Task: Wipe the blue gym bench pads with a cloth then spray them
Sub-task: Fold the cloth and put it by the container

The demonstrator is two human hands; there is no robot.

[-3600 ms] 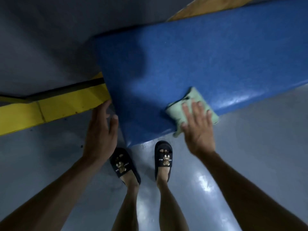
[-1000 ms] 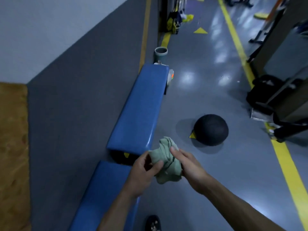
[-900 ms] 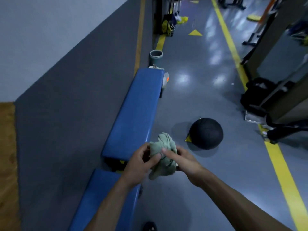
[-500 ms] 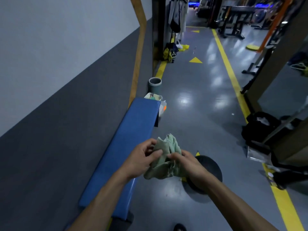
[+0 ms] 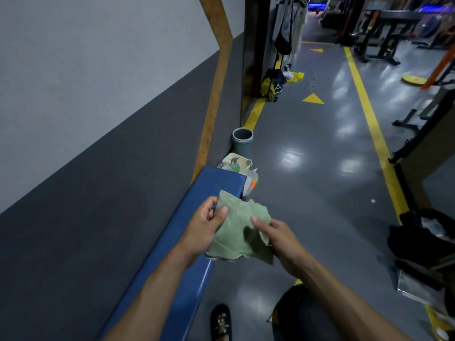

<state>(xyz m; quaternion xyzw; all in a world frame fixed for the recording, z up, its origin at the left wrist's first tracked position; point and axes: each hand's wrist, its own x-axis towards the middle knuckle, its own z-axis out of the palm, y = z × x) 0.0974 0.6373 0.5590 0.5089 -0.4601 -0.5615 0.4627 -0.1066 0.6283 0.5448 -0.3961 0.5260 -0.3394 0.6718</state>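
Observation:
A long blue bench pad (image 5: 197, 212) runs along the grey wall on my left. I hold a pale green cloth (image 5: 234, 232) in the air over the pad's right edge. My left hand (image 5: 205, 228) pinches the cloth's upper left corner. My right hand (image 5: 278, 236) grips its right side. The cloth hangs partly unfolded between them. Past the pad's far end stands a spray bottle (image 5: 235, 166) with a green neck, among white containers on the floor.
A grey pipe stub (image 5: 242, 143) stands by the wall beyond the bench. A black ball (image 5: 298, 313) lies on the floor near my right arm. A black bag (image 5: 423, 242) lies at the right. Yellow floor lines and gym racks (image 5: 384, 30) fill the far aisle.
I have left the first pad, turned and walked along the bench. Both hands took the cloth and have spread it from a bunched wad into a flatter sheet. The ball is now beside me.

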